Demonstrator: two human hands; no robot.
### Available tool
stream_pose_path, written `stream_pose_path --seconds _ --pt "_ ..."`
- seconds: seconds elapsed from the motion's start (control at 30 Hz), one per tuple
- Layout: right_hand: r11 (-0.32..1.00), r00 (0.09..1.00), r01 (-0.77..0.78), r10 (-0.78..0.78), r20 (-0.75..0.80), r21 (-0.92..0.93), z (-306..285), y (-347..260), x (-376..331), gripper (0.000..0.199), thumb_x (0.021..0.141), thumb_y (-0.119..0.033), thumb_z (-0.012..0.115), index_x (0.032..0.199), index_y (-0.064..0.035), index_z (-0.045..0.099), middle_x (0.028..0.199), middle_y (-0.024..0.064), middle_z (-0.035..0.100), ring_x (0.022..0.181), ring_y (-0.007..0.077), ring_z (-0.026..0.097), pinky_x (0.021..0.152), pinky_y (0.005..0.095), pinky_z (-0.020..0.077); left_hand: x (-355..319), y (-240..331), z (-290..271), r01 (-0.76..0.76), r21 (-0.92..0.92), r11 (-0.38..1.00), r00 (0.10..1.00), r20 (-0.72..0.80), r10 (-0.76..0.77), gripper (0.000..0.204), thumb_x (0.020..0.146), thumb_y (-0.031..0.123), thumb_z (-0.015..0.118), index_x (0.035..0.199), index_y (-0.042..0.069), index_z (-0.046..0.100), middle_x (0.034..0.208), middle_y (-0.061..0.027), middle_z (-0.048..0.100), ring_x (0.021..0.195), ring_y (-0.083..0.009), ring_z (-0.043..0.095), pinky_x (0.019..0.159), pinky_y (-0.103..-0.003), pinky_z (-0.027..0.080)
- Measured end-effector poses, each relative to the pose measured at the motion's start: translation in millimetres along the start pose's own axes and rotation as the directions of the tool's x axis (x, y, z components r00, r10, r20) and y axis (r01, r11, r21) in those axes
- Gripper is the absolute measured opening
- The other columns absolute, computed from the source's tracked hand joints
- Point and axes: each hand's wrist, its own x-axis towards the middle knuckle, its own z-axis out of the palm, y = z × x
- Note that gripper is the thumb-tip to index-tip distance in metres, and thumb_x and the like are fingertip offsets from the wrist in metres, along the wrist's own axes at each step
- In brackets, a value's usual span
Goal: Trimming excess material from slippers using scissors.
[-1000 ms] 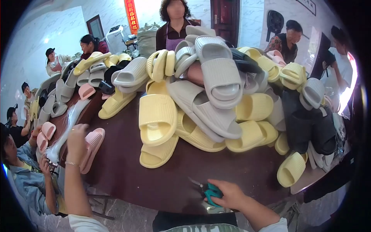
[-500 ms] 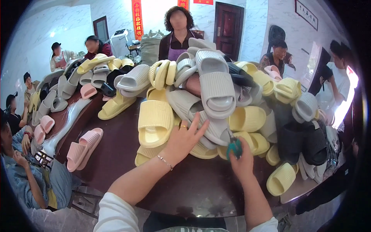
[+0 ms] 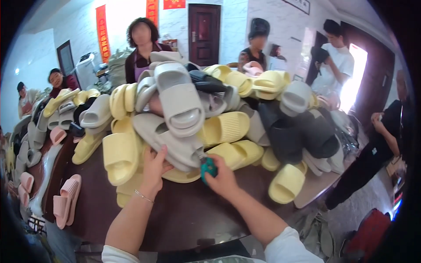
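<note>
- Pair of pink slippers (image 3: 67, 201): well left of the grey slipper (image 3: 186, 150), set apart from the pile on the worktop (image 3: 184, 223).
- Yellow slipper (image 3: 119, 158): nearer left of the grey slipper, sole down among others.
- Left hand (image 3: 154, 170): just left and below the grey slipper, fingers spread at its edge; I cannot tell whether this grip holds it.
- Grey slipper: lies tilted in the pile, its near end at the snips; the handling looks under way here, but no finished result shows.
- Green-handled snips (image 3: 209, 170): at the grey slipper's near right end; whether the blades touch is unclear.
- Right hand (image 3: 224, 177): right of the grey slipper, grip wrapped around the snips.
- Black slippers (image 3: 280, 136): farther right, heaped and untouched by either hand.
</note>
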Motion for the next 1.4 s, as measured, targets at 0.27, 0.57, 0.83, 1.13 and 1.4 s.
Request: stream_pose_path --seconds 0.27,0.57,0.83,1.13,1.4 --pt "0.988 0.948 0.059 -0.101 0.302 0.145 15.1 -27.0 -33.3 0.054 0.073 -0.012 0.070 0.120 -0.0056 0.046 0.098 0.0142 0.063 0.092 0.0254 0.064 0.081 0.0329 0.0489 3.9 -14.1 -7.4 -0.059 -0.107 0.993 0.988 -0.149 0.042 0.064 0.082 0.022 0.067 0.130 -0.002 0.035 0.121 -0.0151 0.052 0.109 -0.0246 0.053 0.089 -0.036 0.046" --pt "0.915 0.979 0.109 -0.167 0.118 0.388 -14.0 -42.1 -40.8 0.051 0.077 -0.003 0.066 0.122 -0.0054 0.042 0.100 0.0114 0.062 0.090 0.0175 0.062 0.078 0.0313 0.0503 -88.9 -20.1 -62.5 0.215 -0.064 0.974 0.976 0.056 -0.212 0.061 0.084 0.018 0.062 0.133 -0.002 0.031 0.122 -0.0161 0.050 0.108 -0.0238 0.052 0.091 -0.036 0.045" --pt "0.798 0.937 -0.252 0.344 -0.070 0.548 5.6 -13.6 51.1 0.062 0.080 -0.007 0.068 0.127 0.0008 0.030 0.103 0.0111 0.059 0.083 0.0131 0.058 0.068 0.0263 0.0483 -119.0 -35.0 -110.2 0.186 -0.067 0.980 0.977 0.122 -0.177 0.058 0.084 0.020 0.055 0.132 -0.001 0.032 0.122 -0.0150 0.049 0.109 -0.0236 0.053 0.091 -0.036 0.045" --pt "0.776 0.900 -0.429 0.410 0.147 0.462 21.6 1.1 63.7 0.067 0.079 -0.017 0.073 0.127 0.0037 0.031 0.093 0.0072 0.059 0.077 0.0115 0.055 0.063 0.0266 0.0458 -122.1 -33.9 -122.4 0.144 -0.270 0.952 0.978 0.186 -0.095 0.065 0.077 0.019 0.057 0.133 0.000 0.031 0.124 -0.0153 0.048 0.113 -0.0257 0.050 0.096 -0.038 0.042" --pt "0.674 0.773 -0.607 0.380 0.508 0.420 27.0 -9.7 44.6 0.068 0.079 -0.020 0.073 0.129 0.0024 0.033 0.098 0.0074 0.061 0.079 0.0128 0.057 0.060 0.0280 0.0464 -110.5 -31.6 -118.6 0.073 -0.362 0.929 0.990 0.139 -0.024 0.066 0.075 0.020 0.057 0.133 0.002 0.033 0.126 -0.0133 0.048 0.114 -0.0266 0.049 0.099 -0.039 0.039"
